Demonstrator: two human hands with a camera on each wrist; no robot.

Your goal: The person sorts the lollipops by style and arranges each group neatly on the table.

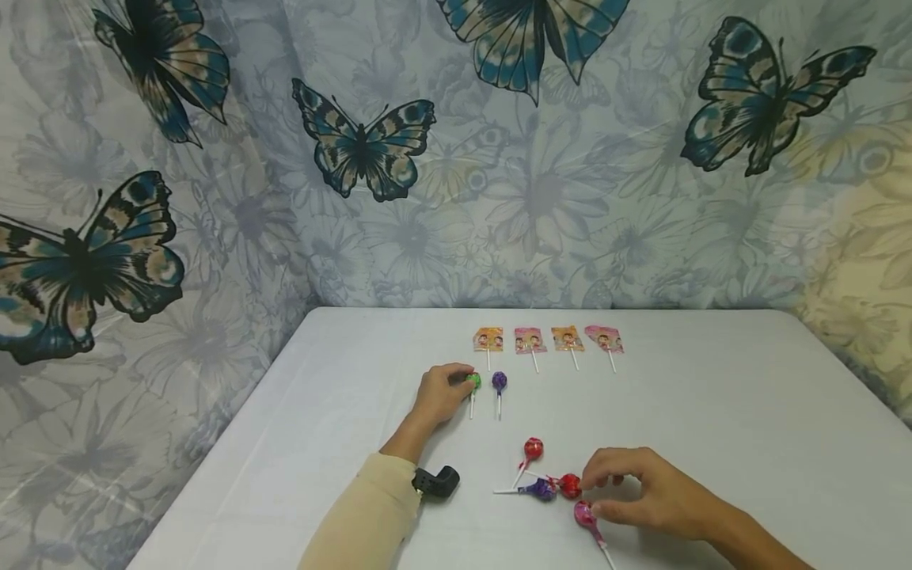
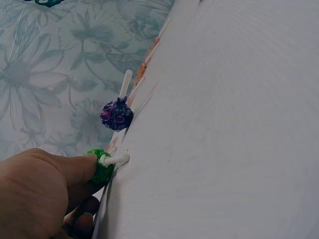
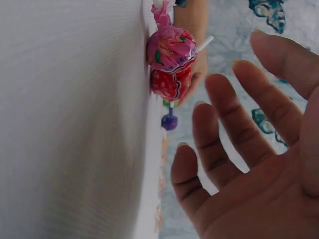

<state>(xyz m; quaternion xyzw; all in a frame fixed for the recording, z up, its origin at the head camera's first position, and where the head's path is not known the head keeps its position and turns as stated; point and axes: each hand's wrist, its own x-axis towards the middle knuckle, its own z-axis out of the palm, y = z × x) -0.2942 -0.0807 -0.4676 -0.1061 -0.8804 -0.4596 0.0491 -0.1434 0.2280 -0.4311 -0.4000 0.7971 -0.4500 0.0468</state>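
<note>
- We see the L hand (image 1: 438, 393) pinching the green lollipop (image 1: 474, 381) by its round head; L wrist cam adds the thumb on the wrapper, stick jutting free.
- R hand (image 1: 659, 491) grips nothing, fingers loosely spread. Head cam makes it look v. close to the pink lollipop (image 1: 585, 514) & red lollipop (image 1: 569, 485); only R wrist cam shows us a gap.
- Just R of L hand: purple lollipop (image 1: 499, 381), w/ its twisted neck clearest in L wrist cam.
- Betw. hands, head cam alone gives us the full cluster: second red lollipop (image 1: 533, 448) & second purple lollipop (image 1: 537, 490), sticks crossing, L of R hand.
- Beyond L hand, to its R: four flat-packed lollipops (image 1: 530, 340), orange/pink sachets, in a row; wrist cams give us only blurry slivers.
- Materials: shiny crinkled wrappers, ball heads, smooth white sticks. White tabletop (image 1: 712, 412) under both hands looks finely woven up close.
</note>
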